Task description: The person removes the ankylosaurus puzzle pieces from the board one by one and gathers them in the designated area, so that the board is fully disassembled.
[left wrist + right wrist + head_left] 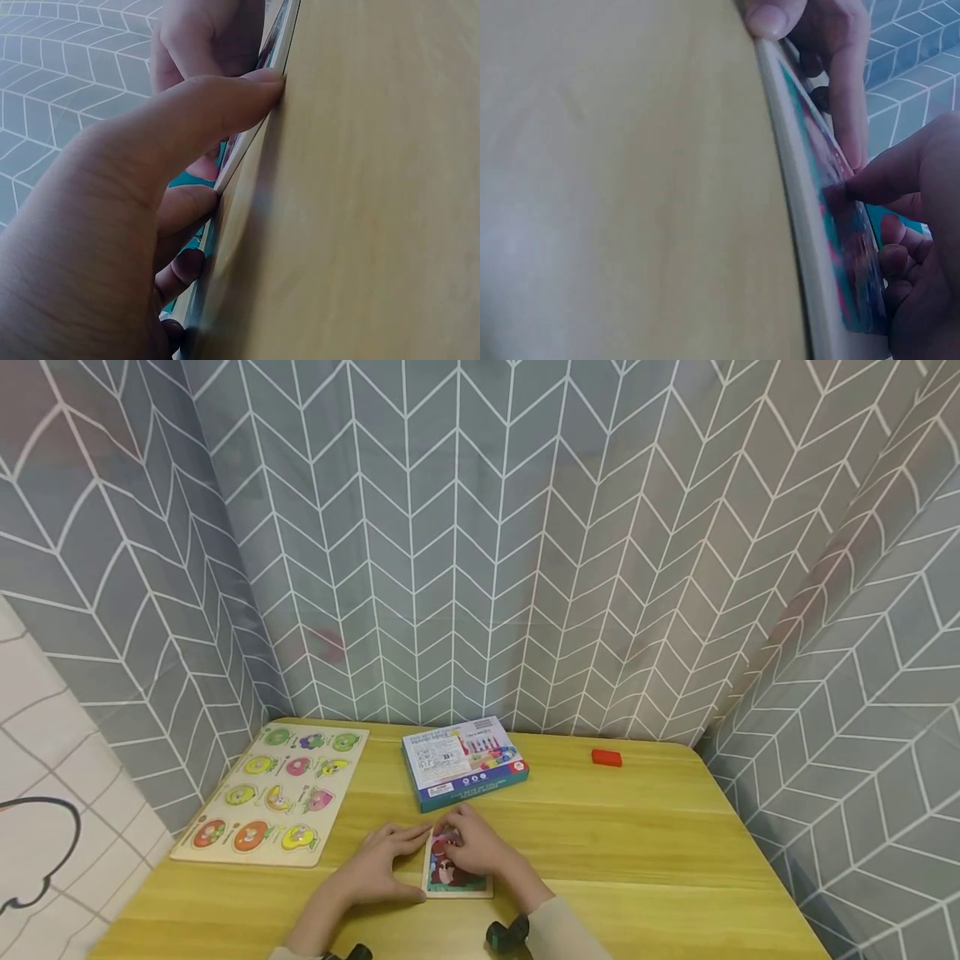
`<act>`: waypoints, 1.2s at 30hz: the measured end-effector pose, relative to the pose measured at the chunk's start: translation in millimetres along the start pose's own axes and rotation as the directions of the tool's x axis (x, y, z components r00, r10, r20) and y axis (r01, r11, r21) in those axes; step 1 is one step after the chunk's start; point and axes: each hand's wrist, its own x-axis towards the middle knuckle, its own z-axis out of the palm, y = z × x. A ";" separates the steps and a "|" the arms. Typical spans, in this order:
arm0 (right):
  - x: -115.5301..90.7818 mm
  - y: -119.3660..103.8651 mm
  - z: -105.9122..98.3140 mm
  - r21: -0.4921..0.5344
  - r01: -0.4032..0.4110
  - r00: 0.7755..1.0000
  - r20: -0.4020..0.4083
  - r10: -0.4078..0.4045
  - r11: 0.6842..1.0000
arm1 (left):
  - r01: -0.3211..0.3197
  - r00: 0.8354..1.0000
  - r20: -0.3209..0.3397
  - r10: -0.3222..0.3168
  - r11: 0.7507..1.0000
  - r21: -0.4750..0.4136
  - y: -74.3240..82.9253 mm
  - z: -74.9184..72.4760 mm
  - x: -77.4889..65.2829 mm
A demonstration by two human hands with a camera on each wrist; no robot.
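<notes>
A small flat picture board (452, 878) with a pale frame lies near the table's front edge; it shows a brown cartoon figure. My left hand (378, 865) lies along its left side, with the thumb at the near corner and the index finger toward the far corner. In the left wrist view, thumb and fingers (202, 112) touch the board's edge. Over the board's upper right part is my right hand (474, 843), its fingers bent and the tips on the picture. The right wrist view shows its thumb (885, 172) against the picture; whether it pinches a piece is hidden.
Behind the hands lies a printed box (465, 762) with a paper sheet on it. A wooden fruit puzzle board (300, 793) is at the left. A small red block (607, 757) sits at the back right. Patterned grey curtains (480, 543) surround the table (645, 860).
</notes>
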 end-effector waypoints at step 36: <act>-6.6 -2.5 -11.8 -0.018 0.067 0.997 0.035 -0.067 0.998 | -0.039 0.999 -0.002 0.039 0.999 0.015 -2.8 1.0 -1.5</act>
